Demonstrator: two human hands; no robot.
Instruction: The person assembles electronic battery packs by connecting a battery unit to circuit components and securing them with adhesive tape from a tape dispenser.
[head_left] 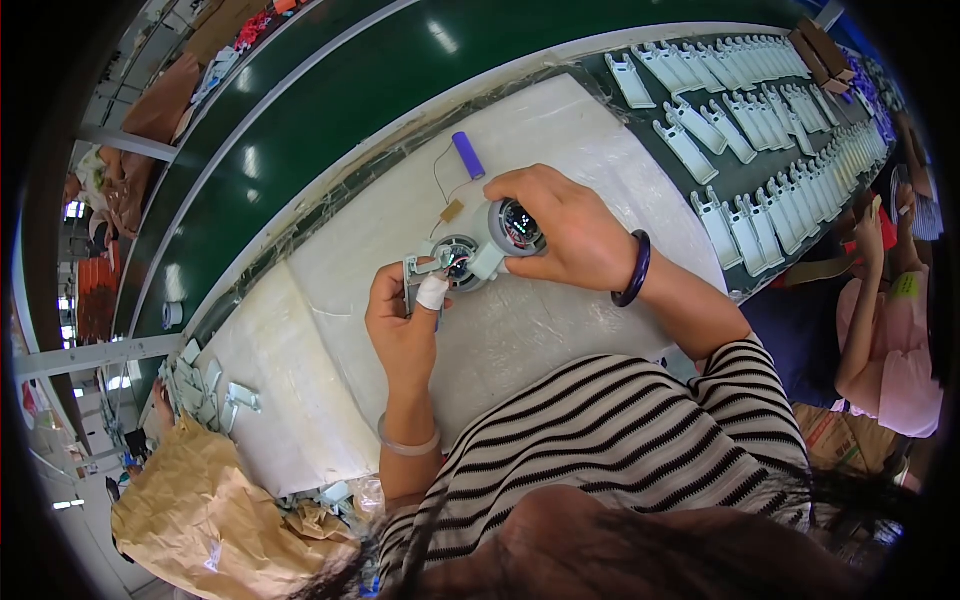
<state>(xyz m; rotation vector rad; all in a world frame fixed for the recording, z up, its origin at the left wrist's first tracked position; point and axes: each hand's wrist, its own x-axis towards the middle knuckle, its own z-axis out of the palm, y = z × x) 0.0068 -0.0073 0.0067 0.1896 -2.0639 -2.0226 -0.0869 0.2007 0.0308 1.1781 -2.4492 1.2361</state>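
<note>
My right hand [575, 235] grips a round grey housing [496, 222] with a circuit board and small lit spots inside. Joined or pressed close to it is a second round housing [462, 284], its wires showing in the middle. My left hand [400, 335], its thumb wrapped in white, pinches a pale green plastic piece [410, 272] against that second housing. Thin wires lead to a small tan tab [452, 211] and a purple cylindrical battery [468, 156] lying on the covered worktop. Fingers hide part of the joint between the pieces.
Plastic sheeting covers the worktop [560, 350]. Rows of pale green shells [685, 150] lie at the right, near a cardboard box [822, 55]. A green conveyor belt [340, 110] runs beyond. Loose green parts [190, 385] and brown paper [220, 500] sit left. Other people are at right.
</note>
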